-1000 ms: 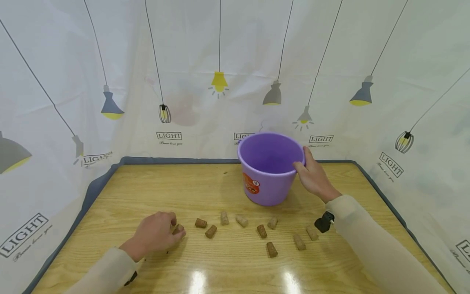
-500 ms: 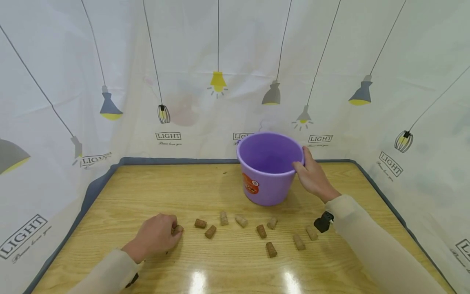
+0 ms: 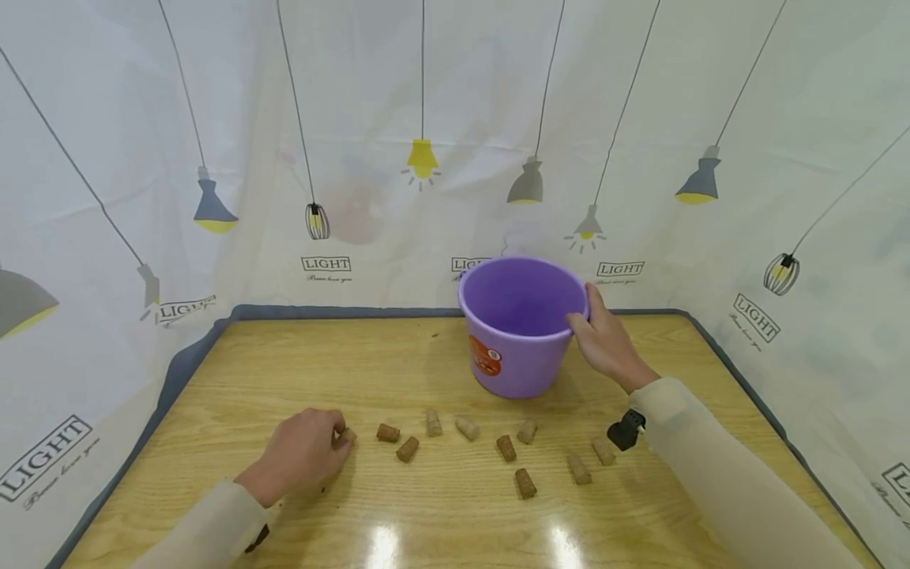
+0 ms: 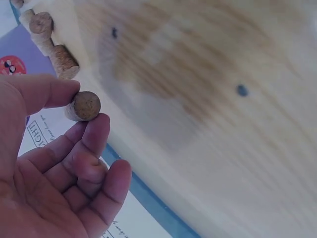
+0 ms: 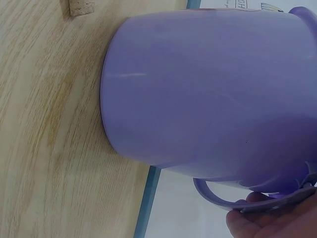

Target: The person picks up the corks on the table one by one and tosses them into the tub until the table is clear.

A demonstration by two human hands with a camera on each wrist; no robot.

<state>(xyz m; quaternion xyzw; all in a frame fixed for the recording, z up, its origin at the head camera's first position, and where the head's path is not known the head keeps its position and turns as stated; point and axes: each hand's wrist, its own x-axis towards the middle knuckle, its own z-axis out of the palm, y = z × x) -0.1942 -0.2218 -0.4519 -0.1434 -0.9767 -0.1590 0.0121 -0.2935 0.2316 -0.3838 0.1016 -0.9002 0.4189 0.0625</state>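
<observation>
My left hand (image 3: 298, 452) pinches a cork (image 4: 86, 106) between thumb and fingertips at the left of the table; in the left wrist view the cork's round end faces the camera. In the head view, only a bit of that cork shows past the fingers. My right hand (image 3: 606, 341) grips a purple bucket (image 3: 519, 367) at the right side of its rim, the thumb over the edge. The right wrist view shows fingers around the bucket's handle (image 5: 213, 198). The bucket stands at the back of the table, a red sticker (image 3: 486, 356) on its front.
Several loose corks lie in a scattered row before the bucket, from a brown cork (image 3: 387, 432) near my left hand to a pale cork (image 3: 603, 451) at the right. Dark specks (image 4: 241, 90) dot the wooden table (image 3: 320, 363). A lamp-printed cloth (image 3: 384, 269) rises behind.
My left fingers have closed around the cork at the left, and the hand has risen slightly with it. The right hand and the bucket have stayed in place.
</observation>
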